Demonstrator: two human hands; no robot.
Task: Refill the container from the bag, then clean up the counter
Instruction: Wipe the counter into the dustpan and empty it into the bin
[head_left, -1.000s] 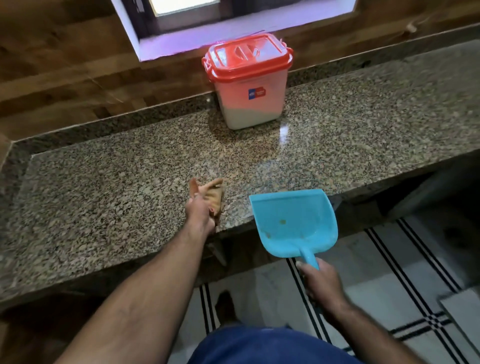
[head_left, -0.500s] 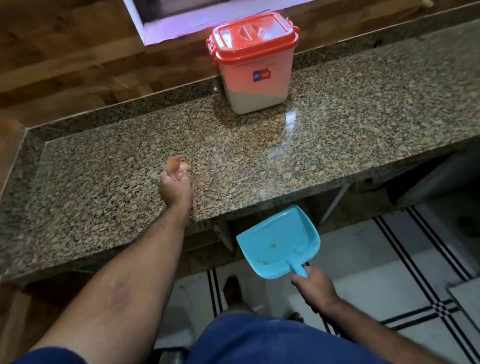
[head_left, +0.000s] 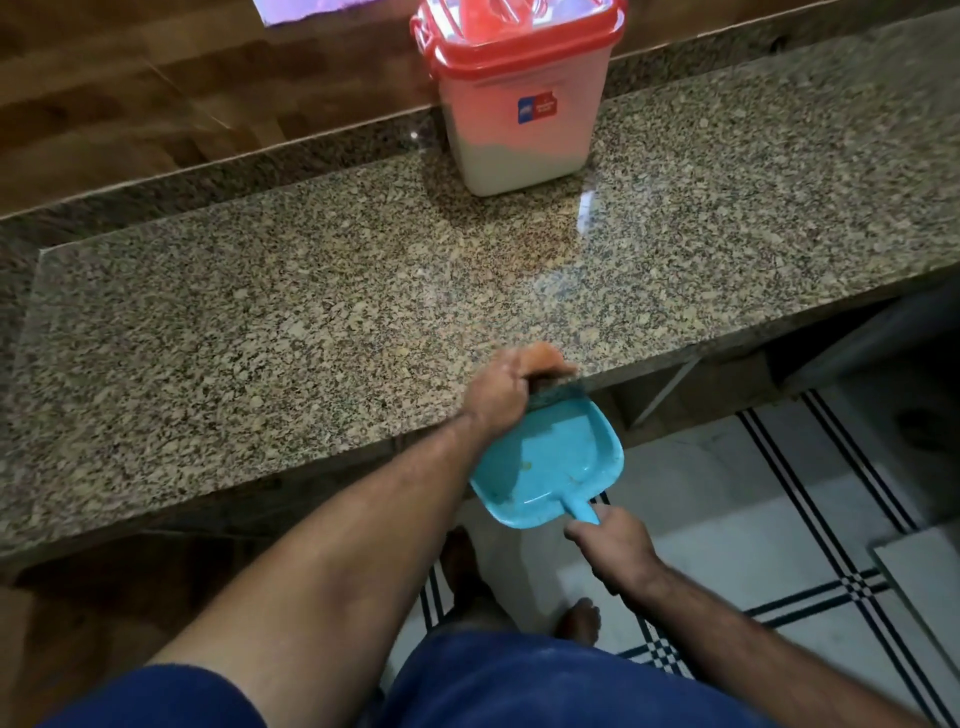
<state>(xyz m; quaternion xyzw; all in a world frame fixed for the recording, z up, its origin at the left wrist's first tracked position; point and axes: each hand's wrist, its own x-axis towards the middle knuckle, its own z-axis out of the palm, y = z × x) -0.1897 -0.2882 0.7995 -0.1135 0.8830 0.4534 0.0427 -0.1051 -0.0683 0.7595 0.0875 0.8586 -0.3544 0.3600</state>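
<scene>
Left hand (head_left: 501, 395), clenched on an orange cloth (head_left: 545, 358), now at granite counter (head_left: 260, 338) edge — right hand (head_left: 613, 551) grips blue plastic dustpan (head_left: 550, 462), raised beneath it — red-lidded container (head_left: 519, 119) behind.

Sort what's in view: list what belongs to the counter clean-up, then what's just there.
In use:
left hand, wiping with a cloth at the counter edge
right hand, holding the blue dustpan under that edge
red-lidded container, closed

Just there:
tiled floor
window sill
</scene>
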